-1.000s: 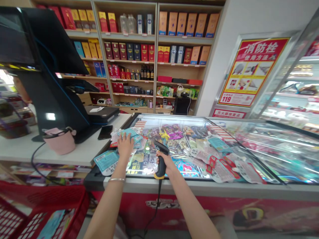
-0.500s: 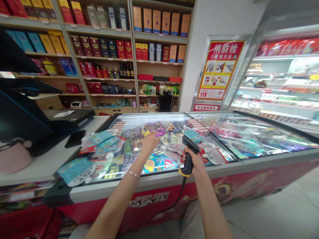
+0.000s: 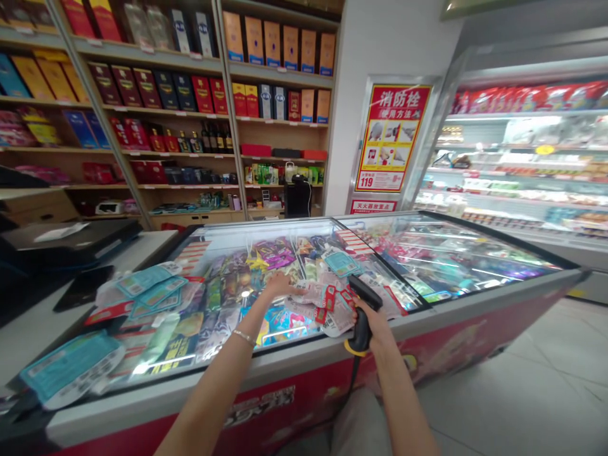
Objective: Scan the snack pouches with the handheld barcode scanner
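Note:
My right hand [image 3: 375, 323] is wrapped round the handle of a black and yellow barcode scanner [image 3: 363, 307], above the freezer's front edge. My left hand [image 3: 280, 285] reaches over the glass lid, fingers apart, at the left edge of a pile of white and red packets [image 3: 323, 301]. Whether its fingertips touch a packet is not clear. A blue packet [image 3: 341, 263] lies behind that pile. More blue packets [image 3: 152, 288] are heaped on the left of the lid, and another blue packet [image 3: 73, 367] rests at the front left corner.
The chest freezer [image 3: 418, 326] holds colourful packs under glass. To the left are a counter [image 3: 128, 259], a dark phone [image 3: 84, 288] and a black device [image 3: 71, 244]. Shelves of boxes [image 3: 280, 130] stand behind; a lit chiller [image 3: 522, 164] stands at the right.
The view has swung right, so the scene sits further left. My left hand is now beside the white and red packets, which lie more spread out left of the scanner.

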`<state>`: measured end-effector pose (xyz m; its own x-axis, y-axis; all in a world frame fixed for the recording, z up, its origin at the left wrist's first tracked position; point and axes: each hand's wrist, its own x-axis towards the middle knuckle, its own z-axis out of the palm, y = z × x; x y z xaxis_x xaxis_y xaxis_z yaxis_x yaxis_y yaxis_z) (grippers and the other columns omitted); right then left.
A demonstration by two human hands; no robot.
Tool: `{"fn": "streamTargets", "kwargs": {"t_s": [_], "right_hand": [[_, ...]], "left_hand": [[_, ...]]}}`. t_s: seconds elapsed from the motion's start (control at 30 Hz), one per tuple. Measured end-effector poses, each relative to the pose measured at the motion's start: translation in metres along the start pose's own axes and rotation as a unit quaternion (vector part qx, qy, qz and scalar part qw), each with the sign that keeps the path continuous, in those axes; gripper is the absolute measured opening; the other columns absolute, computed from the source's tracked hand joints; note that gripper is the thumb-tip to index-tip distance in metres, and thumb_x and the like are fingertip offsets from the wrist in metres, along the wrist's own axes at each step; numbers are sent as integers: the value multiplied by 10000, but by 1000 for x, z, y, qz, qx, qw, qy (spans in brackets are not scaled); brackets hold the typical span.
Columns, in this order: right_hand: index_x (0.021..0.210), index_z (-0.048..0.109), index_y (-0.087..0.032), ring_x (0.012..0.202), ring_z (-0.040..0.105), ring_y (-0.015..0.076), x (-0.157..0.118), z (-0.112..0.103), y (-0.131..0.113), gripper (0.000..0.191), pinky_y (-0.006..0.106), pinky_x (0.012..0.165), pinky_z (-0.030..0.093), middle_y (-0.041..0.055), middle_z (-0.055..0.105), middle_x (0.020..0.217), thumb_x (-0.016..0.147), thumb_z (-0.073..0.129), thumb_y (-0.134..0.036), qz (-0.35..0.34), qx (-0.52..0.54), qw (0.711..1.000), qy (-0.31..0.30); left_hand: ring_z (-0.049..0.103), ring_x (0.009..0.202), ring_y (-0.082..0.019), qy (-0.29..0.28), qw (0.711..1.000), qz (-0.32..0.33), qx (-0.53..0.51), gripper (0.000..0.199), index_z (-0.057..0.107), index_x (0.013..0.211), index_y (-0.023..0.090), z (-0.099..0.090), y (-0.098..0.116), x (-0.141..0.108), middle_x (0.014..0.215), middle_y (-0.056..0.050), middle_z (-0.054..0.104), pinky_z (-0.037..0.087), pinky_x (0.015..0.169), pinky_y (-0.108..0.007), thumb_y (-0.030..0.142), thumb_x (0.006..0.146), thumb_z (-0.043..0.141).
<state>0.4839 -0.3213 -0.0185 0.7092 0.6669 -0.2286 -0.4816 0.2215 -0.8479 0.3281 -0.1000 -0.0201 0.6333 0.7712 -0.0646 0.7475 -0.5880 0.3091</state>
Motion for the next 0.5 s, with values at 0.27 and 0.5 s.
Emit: {"fn": "streamTargets", "kwargs": {"t_s": [0.27,0.5], "right_hand": [[704,663,-141,381,508,110,1,0,3,380,215,339,405,-3,623,514,424,863,-302,-12,-39,999,6],[664,654,-134,390,511,110,-2,3,4,377,221,351,409,14,634,535,430,863,-345,-25,-66,997,9]], "left_hand": [[589,1009,-278,-20,997,48,-56,514,557,1079,229,-11,7,-16,1041,-63,668,312,984,-466,553,686,626],[623,854,-241,-48,992,24,-112,404,635,806,190,-5,4,-12,826,-18,672,414,826,-329,483,549,740]]}}
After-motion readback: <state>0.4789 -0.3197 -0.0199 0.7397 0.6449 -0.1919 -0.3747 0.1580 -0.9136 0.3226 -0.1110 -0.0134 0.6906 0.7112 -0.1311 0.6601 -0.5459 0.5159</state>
